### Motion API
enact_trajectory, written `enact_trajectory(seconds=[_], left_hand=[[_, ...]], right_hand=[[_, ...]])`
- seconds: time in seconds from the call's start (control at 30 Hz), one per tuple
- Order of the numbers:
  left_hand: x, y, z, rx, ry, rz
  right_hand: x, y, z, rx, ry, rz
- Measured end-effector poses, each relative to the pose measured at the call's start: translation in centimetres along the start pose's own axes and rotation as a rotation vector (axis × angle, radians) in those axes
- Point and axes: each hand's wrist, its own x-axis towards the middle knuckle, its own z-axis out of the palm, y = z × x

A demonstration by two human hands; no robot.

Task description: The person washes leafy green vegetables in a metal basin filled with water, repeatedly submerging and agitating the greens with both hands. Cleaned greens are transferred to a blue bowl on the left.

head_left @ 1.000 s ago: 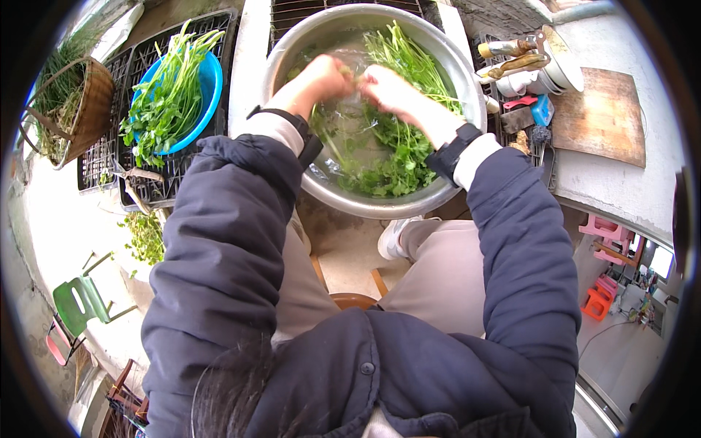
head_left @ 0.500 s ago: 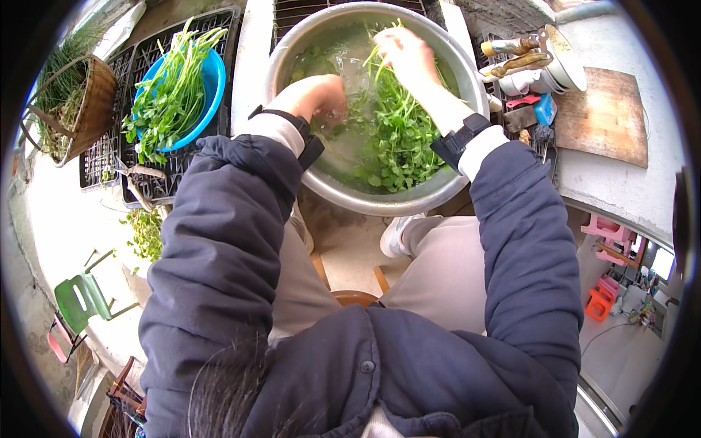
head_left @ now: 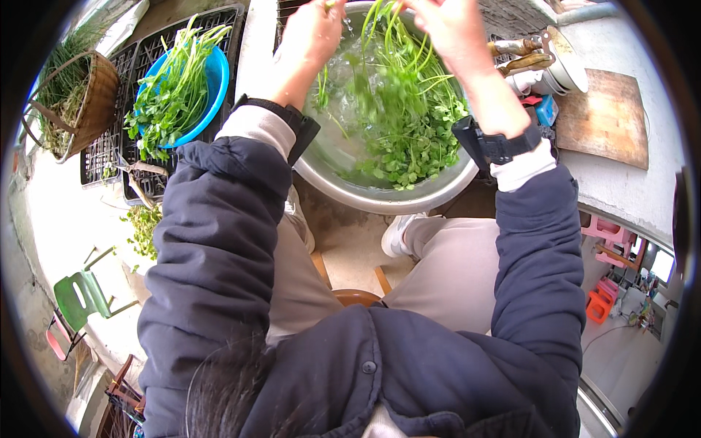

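A wide metal basin [head_left: 343,191] of cloudy water stands in front of me. Long-stemmed, celery-like greens [head_left: 409,146] hang and float in its right half, partly blurred by motion. My right hand [head_left: 454,35], raised over the far right rim, is closed on the stems' upper ends, which run up to the top edge of the picture. My left hand [head_left: 312,36] is up over the far left rim, fingers bent together. A bit of green shows at its fingertips, too cut off to make out. Water splashes between the two hands.
At left, a blue basin [head_left: 219,80] of similar greens sits on black crates [head_left: 102,157], beside a wicker basket [head_left: 102,91]. Shears [head_left: 139,175] lie on a crate. At right are a wooden board [head_left: 606,117], white pots [head_left: 562,62] and a blue brush [head_left: 546,109]. A green chair [head_left: 82,299] stands lower left.
Both hands have risen away from me, the left out of the water. The right has pulled the greens' stems up toward the far rim, and the water is now splashing.
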Motion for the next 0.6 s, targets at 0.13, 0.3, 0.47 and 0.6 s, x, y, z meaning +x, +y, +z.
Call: enact_trajectory(seconds=[0.13,0.3,0.47,0.6], left_hand=[[0.6,1.0,-2.2,0.155,0.129,0.097],[-1.3,-0.2,-1.9,0.289,-0.171,0.069],[-3.4,-0.5,-1.8,0.3,-1.035,-0.289],[-4.0,0.3,-1.7,0.241,-1.217,-0.342]], right_hand=[[-0.8,-0.3,0.4,-0.112,0.068,-0.173],[-4.3,7.6,2.5,-0.226,-0.437,0.303],[-6.5,12.7,2.0,-0.681,-0.729,0.359],[-7.5,11.7,2.4,-0.646,-0.887,0.35]])
